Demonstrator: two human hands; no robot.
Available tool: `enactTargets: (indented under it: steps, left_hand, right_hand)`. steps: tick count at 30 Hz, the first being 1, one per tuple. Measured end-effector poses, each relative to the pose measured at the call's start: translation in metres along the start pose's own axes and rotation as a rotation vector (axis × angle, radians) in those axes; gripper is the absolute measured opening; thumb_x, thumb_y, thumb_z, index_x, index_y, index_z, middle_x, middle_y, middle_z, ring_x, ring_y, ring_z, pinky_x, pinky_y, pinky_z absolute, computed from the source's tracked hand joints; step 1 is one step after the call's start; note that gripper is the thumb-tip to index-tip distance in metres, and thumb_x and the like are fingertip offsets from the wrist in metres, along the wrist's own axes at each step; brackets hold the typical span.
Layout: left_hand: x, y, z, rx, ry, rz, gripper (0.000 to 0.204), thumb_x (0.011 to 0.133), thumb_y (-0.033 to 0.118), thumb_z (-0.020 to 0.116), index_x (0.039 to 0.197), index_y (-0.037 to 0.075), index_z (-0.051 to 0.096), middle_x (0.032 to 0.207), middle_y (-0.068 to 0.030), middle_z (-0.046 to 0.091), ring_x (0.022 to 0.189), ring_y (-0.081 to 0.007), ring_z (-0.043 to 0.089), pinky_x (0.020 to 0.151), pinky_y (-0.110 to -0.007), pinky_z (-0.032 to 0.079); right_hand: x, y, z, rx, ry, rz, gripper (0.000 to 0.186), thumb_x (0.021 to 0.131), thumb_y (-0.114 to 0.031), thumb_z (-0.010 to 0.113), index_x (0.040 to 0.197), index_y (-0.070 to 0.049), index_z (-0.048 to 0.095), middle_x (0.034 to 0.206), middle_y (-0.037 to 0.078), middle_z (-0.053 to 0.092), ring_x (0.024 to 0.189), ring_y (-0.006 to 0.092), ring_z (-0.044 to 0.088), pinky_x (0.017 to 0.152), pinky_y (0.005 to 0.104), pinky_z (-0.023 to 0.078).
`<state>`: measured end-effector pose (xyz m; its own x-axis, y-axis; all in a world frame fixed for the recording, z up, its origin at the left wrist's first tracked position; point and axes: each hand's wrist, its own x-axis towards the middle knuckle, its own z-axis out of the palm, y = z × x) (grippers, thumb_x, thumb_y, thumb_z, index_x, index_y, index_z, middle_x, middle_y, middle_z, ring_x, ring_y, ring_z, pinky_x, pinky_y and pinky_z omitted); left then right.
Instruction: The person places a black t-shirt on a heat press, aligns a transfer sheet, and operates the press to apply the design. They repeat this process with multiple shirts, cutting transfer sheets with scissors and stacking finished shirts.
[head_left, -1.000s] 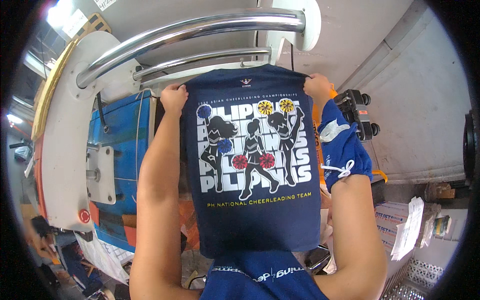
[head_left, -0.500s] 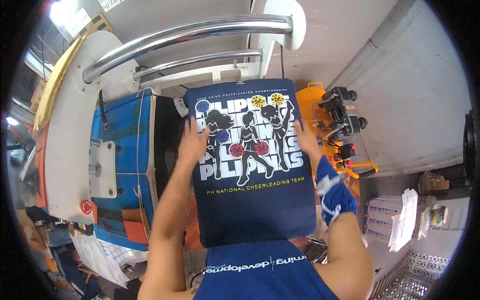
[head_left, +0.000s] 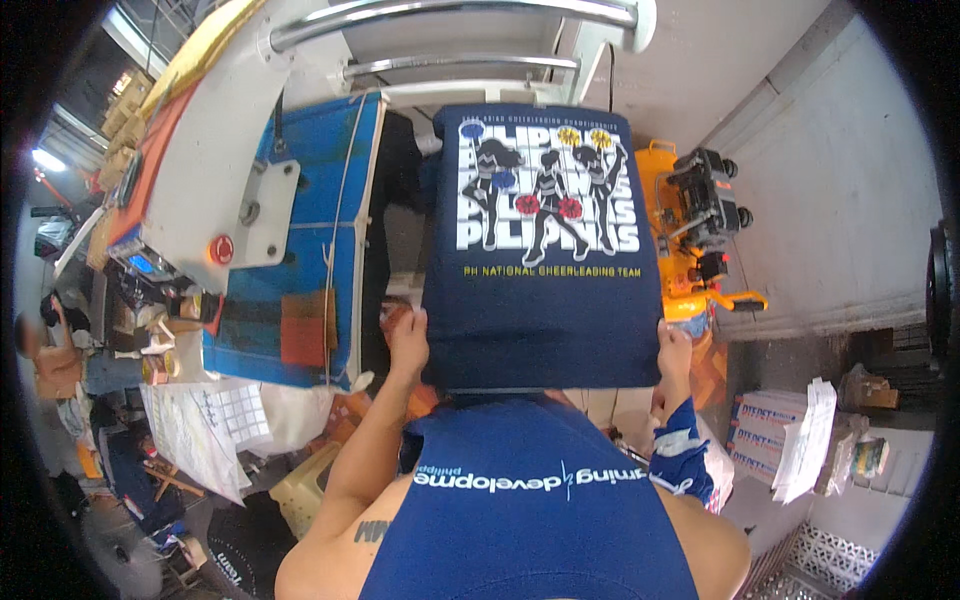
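Lettering (head_left: 552, 271), yellow and white, marks the navy shirt (head_left: 540, 335) that left hand (head_left: 407, 345) and right hand (head_left: 675, 355) clasp.

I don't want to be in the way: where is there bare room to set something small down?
On the shirt, the plain part below the print, between the left hand and right hand, has nothing lying on it. Left is crowded: dark material shows between shirt and blue panel. Right too: the yellow machine stands close.

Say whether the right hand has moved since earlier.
Yes: the right hand moved down the picture, from beside the yellow machine to below it.
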<state>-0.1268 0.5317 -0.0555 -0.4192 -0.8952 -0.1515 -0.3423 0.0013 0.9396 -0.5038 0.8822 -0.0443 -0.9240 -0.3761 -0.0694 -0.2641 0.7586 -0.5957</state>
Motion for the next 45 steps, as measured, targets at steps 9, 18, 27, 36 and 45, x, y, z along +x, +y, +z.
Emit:
enactTargets:
  steps: [9, 18, 27, 36, 45]
  left_hand:
    - [-0.004, 0.019, 0.013, 0.373, 0.031, 0.061, 0.029, 0.099, 0.022, 0.056, 0.104, -0.003, 0.070, 0.099, -0.0269, 0.071, 0.094, -0.0445, 0.068, 0.082, -0.050, 0.051]
    - [-0.073, 0.189, -0.182, 0.113, -0.254, 0.388, 0.034, 0.096, 0.013, 0.062, 0.128, 0.002, 0.064, 0.118, -0.0155, 0.069, 0.107, -0.0230, 0.066, 0.095, -0.034, 0.051]
    - [-0.024, 0.183, -0.299, 0.866, 0.634, 0.565, 0.039, 0.100, 0.033, 0.061, 0.114, -0.003, 0.064, 0.111, -0.0217, 0.065, 0.106, -0.0392, 0.060, 0.095, -0.046, 0.045]
    - [-0.011, 0.211, -0.303, 1.186, 0.334, 0.263, 0.058, 0.089, 0.055, 0.066, 0.108, 0.000, 0.073, 0.105, -0.0260, 0.072, 0.103, -0.0446, 0.068, 0.094, -0.048, 0.050]
    - [0.007, 0.197, -0.302, 1.210, 0.441, 0.153, 0.073, 0.094, 0.067, 0.048, 0.116, 0.002, 0.072, 0.117, -0.0310, 0.067, 0.116, -0.0457, 0.062, 0.107, -0.049, 0.042]
  right_hand:
    - [-0.018, -0.015, 0.002, 0.711, -0.278, 0.366, 0.041, 0.102, -0.038, 0.058, 0.105, 0.000, 0.071, 0.089, 0.011, 0.073, 0.079, 0.0225, 0.068, 0.073, 0.0381, 0.054]
    - [-0.086, 0.183, 0.080, 0.395, -0.392, 0.409, 0.024, 0.088, -0.031, 0.060, 0.098, -0.011, 0.068, 0.079, 0.004, 0.066, 0.068, 0.0227, 0.064, 0.055, 0.0403, 0.050]
    - [-0.188, 0.131, 0.162, -0.034, -0.990, -0.028, 0.019, 0.095, -0.030, 0.060, 0.093, -0.012, 0.068, 0.075, 0.007, 0.067, 0.059, 0.0213, 0.063, 0.049, 0.0384, 0.049]
    - [-0.203, 0.091, 0.123, 0.438, -0.611, 0.523, 0.023, 0.096, -0.020, 0.059, 0.110, -0.002, 0.062, 0.075, 0.006, 0.063, 0.056, 0.0165, 0.061, 0.046, 0.0314, 0.047]
    - [-0.285, 0.169, 0.090, 0.347, -0.784, 0.589, 0.024, 0.094, -0.030, 0.064, 0.093, -0.007, 0.067, 0.071, 0.005, 0.063, 0.053, 0.0156, 0.060, 0.044, 0.0311, 0.047]
